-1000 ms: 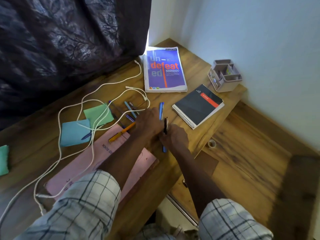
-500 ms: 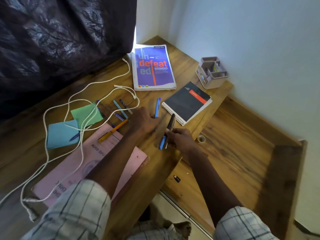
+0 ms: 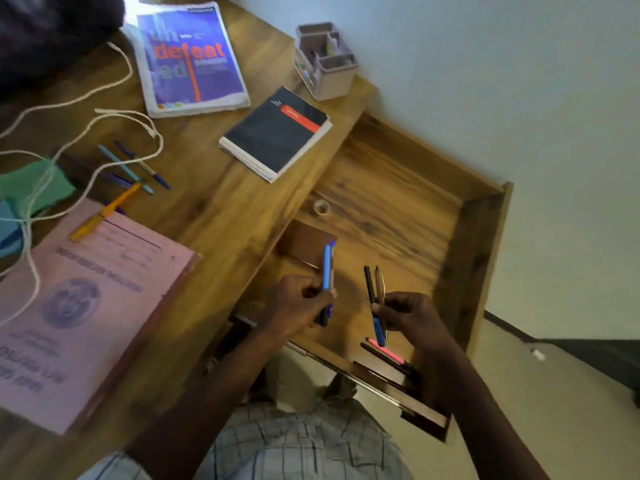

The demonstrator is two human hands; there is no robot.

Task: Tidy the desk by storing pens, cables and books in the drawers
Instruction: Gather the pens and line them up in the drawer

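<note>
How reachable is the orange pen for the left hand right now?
Probably not yet: the left hand is full, gripping blue pens over the drawer; the orange pen itself lies uncovered.

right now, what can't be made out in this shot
All head view.
1. Pens in the right hand: count unclear, the grip and motion blur merge them.
2. Pink book cover text: blurred.
3. White cable: runs off the left edge.
4. Desk organizer contents: too small.
5. Drawer near corner: covered by the right arm.
</note>
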